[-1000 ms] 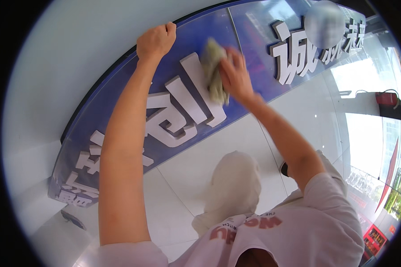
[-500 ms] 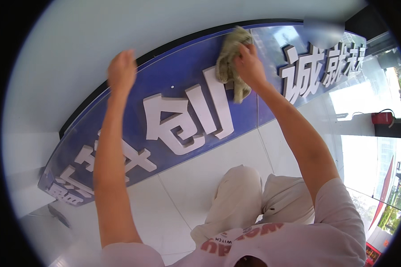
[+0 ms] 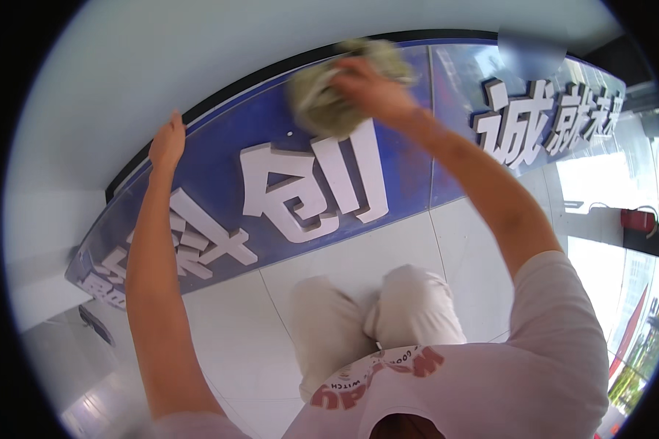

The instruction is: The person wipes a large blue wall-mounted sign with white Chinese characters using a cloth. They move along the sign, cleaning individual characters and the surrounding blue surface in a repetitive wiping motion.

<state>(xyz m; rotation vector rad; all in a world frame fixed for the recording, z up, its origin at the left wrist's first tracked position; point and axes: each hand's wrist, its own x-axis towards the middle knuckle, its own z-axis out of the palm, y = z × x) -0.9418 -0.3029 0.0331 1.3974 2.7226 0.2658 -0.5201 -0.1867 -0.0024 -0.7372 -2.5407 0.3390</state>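
A long blue sign board (image 3: 410, 168) with raised white characters leans against a pale wall and curves across the view. My right hand (image 3: 366, 88) is closed on a greenish-grey cloth (image 3: 322, 102), blurred by motion, which lies against the board's upper part, just above the big middle character (image 3: 293, 186). At the board's upper left edge is my left hand (image 3: 168, 143), its fingers together and closed over the rim. Part of the left-hand characters is hidden behind my left forearm.
Pale floor tiles (image 3: 234, 336) lie below the board, beside my bent knees in light trousers (image 3: 417, 300). A red box-like object (image 3: 637, 220) with a dark cable stands at the right, near bright windows. A dark object (image 3: 95, 324) lies at the lower left.
My right hand has swept the cloth leftward along the board's upper part. My left hand has moved left and down onto the board's edge. My knees have shifted left.
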